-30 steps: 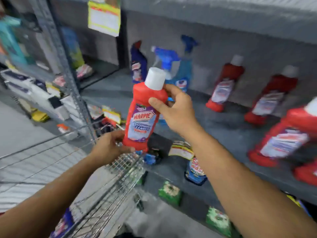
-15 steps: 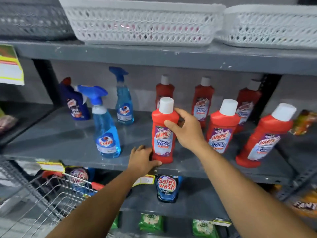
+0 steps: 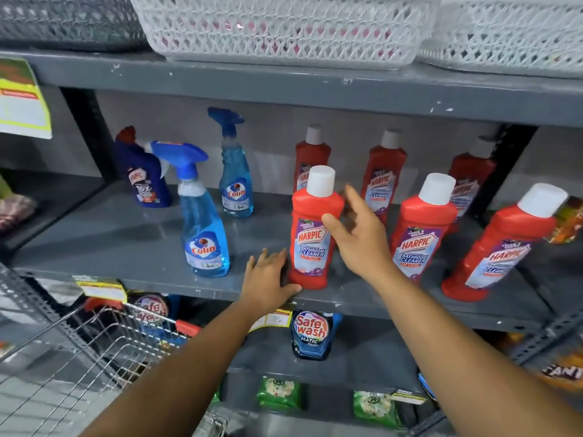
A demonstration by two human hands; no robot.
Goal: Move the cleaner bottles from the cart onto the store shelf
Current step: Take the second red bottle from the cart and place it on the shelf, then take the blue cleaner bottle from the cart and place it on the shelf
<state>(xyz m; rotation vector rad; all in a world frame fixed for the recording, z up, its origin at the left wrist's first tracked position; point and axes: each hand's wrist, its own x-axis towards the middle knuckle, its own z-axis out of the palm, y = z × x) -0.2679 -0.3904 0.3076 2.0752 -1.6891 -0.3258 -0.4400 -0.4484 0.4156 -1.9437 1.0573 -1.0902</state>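
On the grey shelf (image 3: 110,234) in the frame's middle you have six red Harpic bottles (image 3: 312,234) at centre and right, two blue Colin sprays (image 3: 203,222) and a dark-blue Harpic bottle (image 3: 142,178) left.

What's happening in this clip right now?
A person is stocking a store shelf with cleaner. A red Harpic bottle stands upright near the shelf's front edge. The right hand is open beside its label, and the left hand rests open at its base. Five more red bottles and two blue spray bottles stand on the same shelf. The wire cart is at lower left.
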